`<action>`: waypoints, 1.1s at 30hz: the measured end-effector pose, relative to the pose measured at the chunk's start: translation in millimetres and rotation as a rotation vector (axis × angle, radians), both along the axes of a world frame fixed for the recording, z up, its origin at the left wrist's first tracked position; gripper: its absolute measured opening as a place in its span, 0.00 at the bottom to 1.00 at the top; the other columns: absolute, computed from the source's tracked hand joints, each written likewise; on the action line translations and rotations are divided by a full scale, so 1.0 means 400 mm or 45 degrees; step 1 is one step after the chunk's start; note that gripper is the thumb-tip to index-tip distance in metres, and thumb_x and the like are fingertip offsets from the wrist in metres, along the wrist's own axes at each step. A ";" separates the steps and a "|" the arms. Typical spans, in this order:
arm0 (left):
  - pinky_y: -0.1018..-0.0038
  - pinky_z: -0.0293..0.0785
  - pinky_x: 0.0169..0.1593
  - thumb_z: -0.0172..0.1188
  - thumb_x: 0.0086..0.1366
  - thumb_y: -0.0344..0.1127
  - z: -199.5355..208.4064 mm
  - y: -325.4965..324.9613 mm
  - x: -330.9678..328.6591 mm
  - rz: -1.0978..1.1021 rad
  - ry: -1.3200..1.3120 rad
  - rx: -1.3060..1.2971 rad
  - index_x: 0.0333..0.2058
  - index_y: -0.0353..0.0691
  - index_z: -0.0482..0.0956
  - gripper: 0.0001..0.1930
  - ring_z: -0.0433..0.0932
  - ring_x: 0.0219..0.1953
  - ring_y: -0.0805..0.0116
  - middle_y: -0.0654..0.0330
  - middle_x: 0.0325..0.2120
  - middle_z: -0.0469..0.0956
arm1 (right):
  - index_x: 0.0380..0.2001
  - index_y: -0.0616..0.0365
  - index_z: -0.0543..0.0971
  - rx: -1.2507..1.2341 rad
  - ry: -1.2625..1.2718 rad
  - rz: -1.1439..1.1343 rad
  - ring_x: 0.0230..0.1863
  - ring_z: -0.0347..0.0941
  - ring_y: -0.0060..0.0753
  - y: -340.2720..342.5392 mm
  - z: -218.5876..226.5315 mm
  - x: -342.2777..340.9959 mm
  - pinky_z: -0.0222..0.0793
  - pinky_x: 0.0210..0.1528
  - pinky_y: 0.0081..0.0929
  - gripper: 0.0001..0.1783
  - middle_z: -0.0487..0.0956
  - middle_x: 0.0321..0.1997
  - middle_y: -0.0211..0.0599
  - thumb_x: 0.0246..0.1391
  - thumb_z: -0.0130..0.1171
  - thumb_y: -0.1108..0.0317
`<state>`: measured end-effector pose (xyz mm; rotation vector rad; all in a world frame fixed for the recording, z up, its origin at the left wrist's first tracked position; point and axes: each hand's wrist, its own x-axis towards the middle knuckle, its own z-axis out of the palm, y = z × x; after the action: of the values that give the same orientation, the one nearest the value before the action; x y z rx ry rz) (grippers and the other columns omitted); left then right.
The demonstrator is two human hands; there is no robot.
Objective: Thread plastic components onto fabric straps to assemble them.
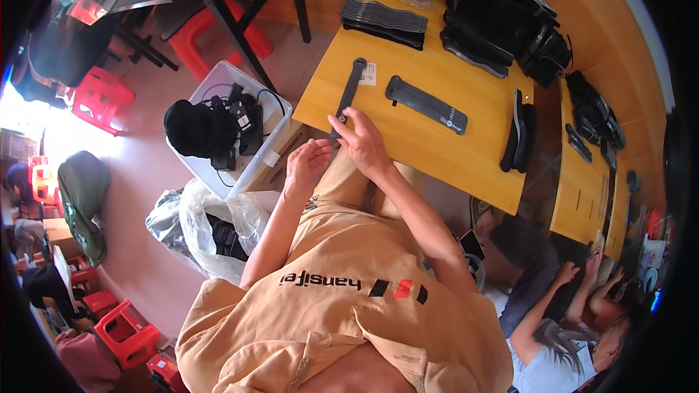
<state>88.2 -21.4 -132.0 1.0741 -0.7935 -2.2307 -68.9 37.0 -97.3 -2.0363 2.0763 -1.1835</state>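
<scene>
A narrow dark grey strap (349, 91) with a rounded far end lies on the yellow table (408, 149) near its left edge. My right hand (364, 145) pinches the strap's near end at the table's edge. Just left of it, off the table, my left hand (308, 165) is closed with the fingers curled in; whether it holds anything small is hidden. A wider dark grey strap (428, 105) with a row of small marks lies flat to the right of the narrow one. Beneath the narrow strap's right side shows a white printed label (368, 74).
A stack of grey straps (382, 18) and a black pile (499, 18) fill the table's far side. Dark curved strips (515, 131) lie at its right edge. Left stands a clear bin (211, 182) with black gear, above a plastic bag (211, 225). Co-workers (561, 349) sit at right.
</scene>
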 end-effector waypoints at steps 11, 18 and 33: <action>0.76 0.73 0.43 0.51 0.66 0.40 0.215 0.057 -0.116 -0.370 0.676 0.310 0.41 0.38 0.74 0.12 0.76 0.36 0.75 0.63 0.34 0.77 | 0.45 0.57 0.78 -0.401 -0.207 -0.230 0.44 0.68 0.44 0.132 0.150 0.031 0.68 0.45 0.34 0.21 0.72 0.36 0.37 0.43 0.62 0.77; 0.82 0.78 0.39 0.53 0.65 0.36 0.276 0.063 -0.123 -0.379 0.521 0.051 0.45 0.34 0.74 0.13 0.78 0.35 0.76 0.60 0.34 0.78 | 0.42 0.63 0.78 -0.269 -0.605 -0.053 0.46 0.71 0.38 0.223 0.235 -0.001 0.69 0.46 0.30 0.20 0.73 0.41 0.42 0.39 0.63 0.76; 0.81 0.78 0.38 0.54 0.65 0.35 0.285 0.097 -0.149 -0.414 0.330 -0.170 0.46 0.34 0.73 0.14 0.78 0.35 0.76 0.59 0.33 0.78 | 0.29 0.63 0.78 -0.254 -0.103 -0.129 0.26 0.75 0.35 0.242 0.243 -0.035 0.72 0.26 0.26 0.10 0.76 0.29 0.36 0.38 0.61 0.81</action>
<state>28.6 17.4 -18.2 0.6094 -1.0432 -2.4760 -82.9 133.9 -0.1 -1.9411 2.1240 -1.5198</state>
